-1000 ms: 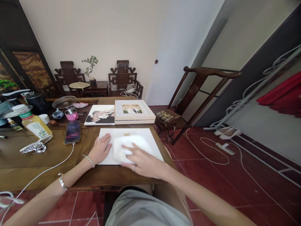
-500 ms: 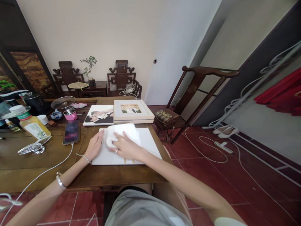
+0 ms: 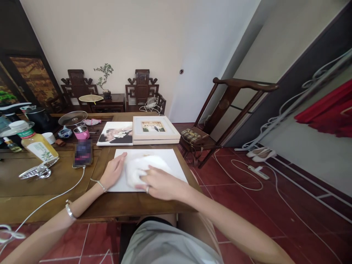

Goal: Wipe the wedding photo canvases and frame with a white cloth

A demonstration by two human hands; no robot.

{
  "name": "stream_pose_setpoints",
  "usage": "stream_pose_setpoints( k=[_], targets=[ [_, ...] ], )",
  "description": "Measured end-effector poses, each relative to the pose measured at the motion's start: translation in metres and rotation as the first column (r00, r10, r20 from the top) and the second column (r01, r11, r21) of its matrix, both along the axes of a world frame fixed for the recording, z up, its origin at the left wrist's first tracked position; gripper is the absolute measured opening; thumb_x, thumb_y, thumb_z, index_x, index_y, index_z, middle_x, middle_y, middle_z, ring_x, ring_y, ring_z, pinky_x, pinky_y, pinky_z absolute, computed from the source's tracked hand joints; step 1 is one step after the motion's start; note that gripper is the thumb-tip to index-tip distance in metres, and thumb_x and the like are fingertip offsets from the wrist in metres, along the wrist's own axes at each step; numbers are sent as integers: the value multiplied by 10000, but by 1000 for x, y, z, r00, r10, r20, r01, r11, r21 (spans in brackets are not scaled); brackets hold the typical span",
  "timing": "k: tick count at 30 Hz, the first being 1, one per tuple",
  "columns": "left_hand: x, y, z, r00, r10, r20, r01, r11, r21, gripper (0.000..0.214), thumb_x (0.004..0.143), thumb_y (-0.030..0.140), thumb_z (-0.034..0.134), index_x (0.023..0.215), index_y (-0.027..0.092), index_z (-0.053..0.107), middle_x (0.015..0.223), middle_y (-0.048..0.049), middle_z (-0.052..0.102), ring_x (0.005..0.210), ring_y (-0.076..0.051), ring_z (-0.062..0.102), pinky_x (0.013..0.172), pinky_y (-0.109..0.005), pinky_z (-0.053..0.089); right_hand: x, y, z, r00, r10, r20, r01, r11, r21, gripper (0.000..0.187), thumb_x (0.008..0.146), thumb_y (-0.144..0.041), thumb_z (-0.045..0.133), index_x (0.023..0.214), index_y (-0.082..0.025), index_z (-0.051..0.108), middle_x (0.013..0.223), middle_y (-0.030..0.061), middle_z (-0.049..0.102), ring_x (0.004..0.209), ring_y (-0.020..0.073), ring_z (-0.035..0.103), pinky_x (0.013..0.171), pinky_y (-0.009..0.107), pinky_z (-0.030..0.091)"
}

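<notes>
A white flat board [image 3: 176, 172] lies on the wooden table before me, with a small brownish patch showing near its far middle. My right hand [image 3: 158, 183], a ring on one finger, presses a white cloth [image 3: 134, 170] against the board; both are smeared by motion. The fingers bend into the cloth, which hides part of the board. My left hand [image 3: 114, 170] rests on the board's left side, fingers stretched out and close together, holding nothing. Directly beyond the board are a photo print [image 3: 115, 134] and a white picture frame [image 3: 173, 130] stacked on another pale piece.
Left on the table [image 3: 66, 198] are a charging phone [image 3: 83, 153], a silver hair clip [image 3: 38, 169], a juice bottle [image 3: 38, 143], a pink cup [image 3: 81, 132] and a glass lid [image 3: 73, 118]. A wooden chair [image 3: 228, 97] holding a plaid bag [image 3: 192, 135] stands at right.
My right hand and the cloth have moved nearer to me and slightly right across the board, uncovering the brownish patch at its far side. My left hand has shifted slightly right.
</notes>
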State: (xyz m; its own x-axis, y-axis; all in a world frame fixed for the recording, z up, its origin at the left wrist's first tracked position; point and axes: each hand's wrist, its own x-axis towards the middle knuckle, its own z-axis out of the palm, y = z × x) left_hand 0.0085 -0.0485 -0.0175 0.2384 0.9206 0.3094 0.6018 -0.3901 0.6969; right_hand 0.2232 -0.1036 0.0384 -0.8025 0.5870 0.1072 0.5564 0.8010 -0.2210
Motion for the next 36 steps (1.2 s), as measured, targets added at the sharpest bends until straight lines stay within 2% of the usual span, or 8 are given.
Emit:
stream_pose_setpoints(
  k=[4, 9, 15, 18, 21, 25, 30, 36],
  targets=[
    [1, 1, -5, 976, -67, -208, 67, 998, -8, 494, 944, 395, 283, 1296, 141, 518, 1393, -106, 473, 1318, -249, 400, 1115, -461, 256, 3, 41, -8, 956, -271, -112, 259, 960, -107, 463, 957, -468, 337, 804, -150, 637, 809, 109, 667, 808, 246, 612, 780, 334, 407],
    [-1, -1, -8, 904, -148, -401, 146, 989, -36, 437, 937, 331, 313, 1297, 174, 504, 1440, -105, 411, 1364, -281, 313, 1105, -583, 157, -17, 91, -8, 844, -439, -309, 340, 883, -324, 513, 934, -543, 306, 812, -160, 624, 890, 93, 671, 815, 231, 600, 728, 301, 413],
    [-2, -2, -8, 878, -141, -457, 162, 987, 6, 380, 922, 278, 339, 1244, 188, 519, 1318, -108, 540, 1259, -282, 445, 1082, -606, 188, -73, 131, -1, 909, -343, -237, 247, 901, -355, 492, 898, -570, 372, 754, -161, 605, 875, 96, 681, 823, 245, 593, 742, 304, 420],
    [-3, -1, -9, 879, -131, -458, 161, 987, 27, 363, 918, 276, 350, 1225, 201, 528, 1296, -99, 556, 1238, -278, 463, 1082, -591, 206, -79, 133, 2, 914, -331, -233, 242, 908, -343, 466, 904, -533, 382, 773, -146, 607, 925, 113, 678, 871, 260, 589, 774, 306, 413],
    [-3, 0, -10, 880, -127, -457, 150, 989, 15, 383, 917, 288, 361, 1261, 199, 505, 1360, -102, 504, 1284, -275, 421, 1094, -587, 180, -57, 126, 1, 907, -355, -225, 268, 901, -342, 478, 908, -534, 364, 826, -133, 612, 956, 127, 675, 876, 268, 595, 777, 312, 416],
    [-2, -1, -11, 877, -126, -465, 122, 992, -38, 420, 922, 304, 344, 1297, 166, 473, 1444, -125, 401, 1358, -280, 320, 1092, -596, 176, -5, 109, -5, 872, -425, -243, 330, 876, -351, 509, 904, -560, 343, 824, -147, 630, 990, 122, 676, 891, 259, 598, 793, 316, 414],
    [0, -3, -13, 889, -90, -448, 92, 996, -18, 428, 928, 294, 325, 1321, 170, 436, 1439, -133, 406, 1354, -252, 335, 1097, -576, 183, 57, 87, -19, 800, -526, -290, 428, 838, -338, 505, 904, -547, 340, 828, -154, 647, 978, 104, 681, 887, 269, 599, 807, 339, 412],
    [0, -2, -17, 889, -50, -455, 67, 998, 21, 445, 937, 298, 294, 1345, 164, 409, 1461, -135, 373, 1373, -244, 298, 1098, -543, 208, 80, 71, -32, 841, -467, -273, 424, 883, -202, 468, 929, -509, 330, 777, -169, 613, 911, 108, 686, 905, 285, 606, 875, 396, 401]
  ],
)
